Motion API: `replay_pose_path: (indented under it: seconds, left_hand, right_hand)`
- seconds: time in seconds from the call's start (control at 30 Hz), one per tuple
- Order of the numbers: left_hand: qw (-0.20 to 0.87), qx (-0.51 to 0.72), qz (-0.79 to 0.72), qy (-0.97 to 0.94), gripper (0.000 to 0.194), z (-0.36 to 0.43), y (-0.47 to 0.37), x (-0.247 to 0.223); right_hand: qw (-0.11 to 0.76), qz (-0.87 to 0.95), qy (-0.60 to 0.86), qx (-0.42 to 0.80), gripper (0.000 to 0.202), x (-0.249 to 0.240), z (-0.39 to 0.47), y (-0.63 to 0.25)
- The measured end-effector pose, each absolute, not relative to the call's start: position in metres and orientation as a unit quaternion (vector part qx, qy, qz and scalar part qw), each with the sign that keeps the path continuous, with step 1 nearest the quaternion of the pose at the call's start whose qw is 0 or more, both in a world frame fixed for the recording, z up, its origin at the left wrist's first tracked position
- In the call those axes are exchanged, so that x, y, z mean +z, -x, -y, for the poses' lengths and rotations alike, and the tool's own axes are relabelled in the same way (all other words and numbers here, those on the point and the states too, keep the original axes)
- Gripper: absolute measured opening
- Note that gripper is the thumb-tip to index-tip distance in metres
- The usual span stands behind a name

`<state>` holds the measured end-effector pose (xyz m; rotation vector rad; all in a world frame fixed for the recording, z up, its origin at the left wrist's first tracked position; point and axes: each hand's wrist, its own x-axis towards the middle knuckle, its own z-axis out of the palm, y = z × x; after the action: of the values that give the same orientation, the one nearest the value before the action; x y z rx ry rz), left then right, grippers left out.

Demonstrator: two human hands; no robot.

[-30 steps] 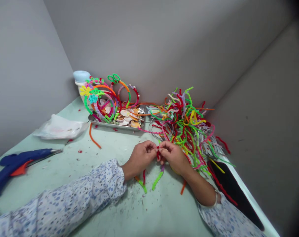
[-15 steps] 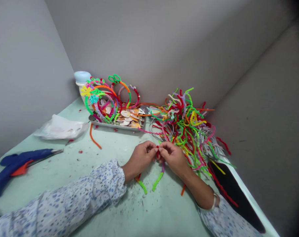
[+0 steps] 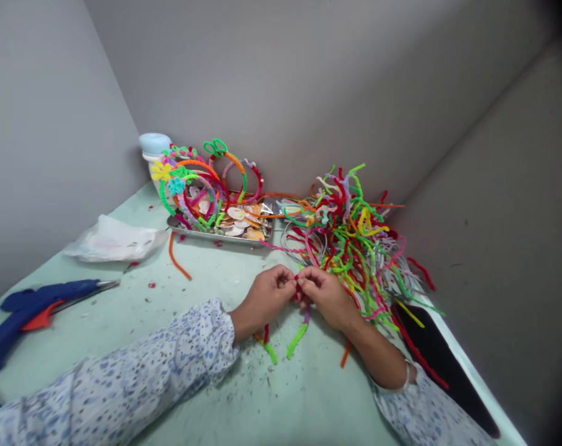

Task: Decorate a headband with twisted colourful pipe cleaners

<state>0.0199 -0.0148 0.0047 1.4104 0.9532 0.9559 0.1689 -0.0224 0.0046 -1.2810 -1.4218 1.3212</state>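
Observation:
A red pipe cleaner (image 3: 297, 288) is pinched between the fingertips of both hands, which meet just in front of the heap. My left hand (image 3: 268, 292) grips it from the left, thumb against forefinger. From the right, my right hand (image 3: 325, 293) pinches it the same way; most of the piece is hidden by fingers. Below the hands a green and purple pipe cleaner (image 3: 297, 341) reaches over the tabletop. Another green end (image 3: 270, 353) with red and orange pieces shows by my left wrist. An orange pipe cleaner end (image 3: 346, 354) sticks out under my right forearm.
A tangled heap of pipe cleaners (image 3: 355, 241) lies at the right rear. Pipe-cleaner headbands (image 3: 195, 186) rest on a metal tray (image 3: 216, 237) of shiny discs. A blue glue gun (image 3: 44, 297), a plastic bag (image 3: 116, 240), a bottle (image 3: 155, 148) and a black panel (image 3: 466, 378) surround the hands.
Both hands stay in nearly the same place, still pinching the red pipe cleaner. The fingers have shifted slightly, and a red end shows more plainly by my left wrist.

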Motion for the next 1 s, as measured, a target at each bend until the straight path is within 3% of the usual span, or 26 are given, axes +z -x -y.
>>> replay_pose_path:
  seconds: [1.0]
  left_hand:
    - [0.565,0.366,-0.428,-0.603,0.007,0.0126,-0.0208,0.0004]
  right_hand:
    - [0.367,0.58,0.482,0.545,0.008,0.0011,0.0212,-0.1742]
